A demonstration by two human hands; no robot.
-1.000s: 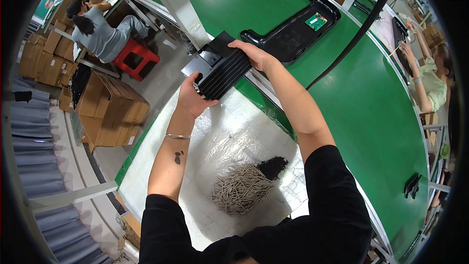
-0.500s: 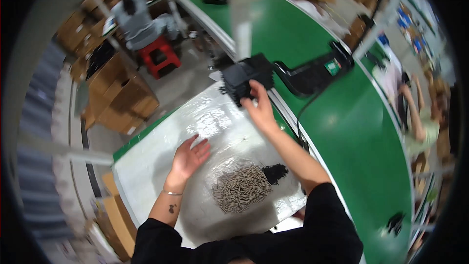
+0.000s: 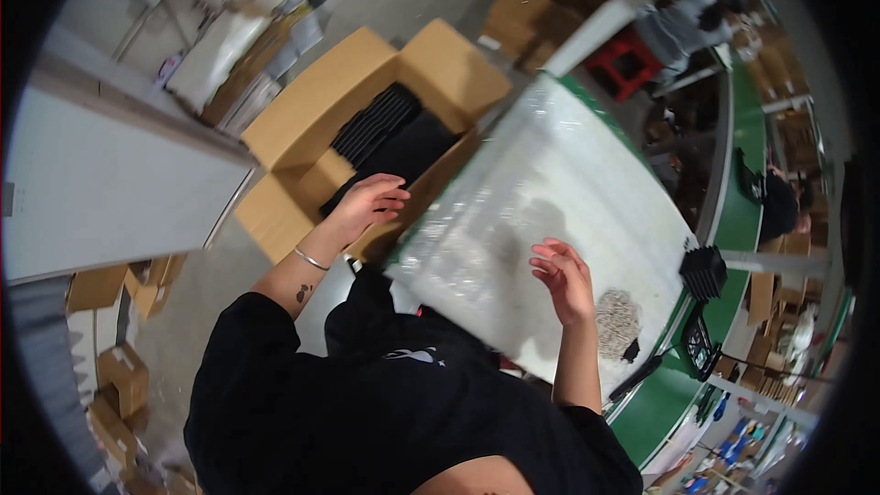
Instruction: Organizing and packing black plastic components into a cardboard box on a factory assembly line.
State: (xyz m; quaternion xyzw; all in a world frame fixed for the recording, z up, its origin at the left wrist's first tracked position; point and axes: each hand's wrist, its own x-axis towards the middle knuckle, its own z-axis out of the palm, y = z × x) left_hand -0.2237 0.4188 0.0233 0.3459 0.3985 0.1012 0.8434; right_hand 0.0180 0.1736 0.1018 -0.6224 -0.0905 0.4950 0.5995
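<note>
My left hand [image 3: 370, 206] is over the near edge of an open cardboard box [image 3: 316, 96], empty, its fingers stretched out. Inside the box lie ribbed black parts [image 3: 378, 121] and flat black pieces [image 3: 408, 148]. My right hand [image 3: 566, 282] hovers above the plastic-covered white tabletop [image 3: 559, 165], fingers apart and slightly bent, holding nothing. Just right of it is a pile of small metal pins [image 3: 618, 323] with a little heap of tiny black pieces [image 3: 631, 350] beside it. A block of stacked black parts [image 3: 703, 273] stands at the table's right edge.
A green work surface [image 3: 724, 220] runs along the right, with a black tray-like part [image 3: 698, 341] on it. Beyond the table a person [image 3: 683, 26] is by a red stool [image 3: 625, 62]. A white panel [image 3: 110, 179] stands at left; more cartons [image 3: 532, 14] are behind.
The view has swung left, bringing the open box in front. My right hand has come away from the black stack, and my left hand has moved from over the table to the box.
</note>
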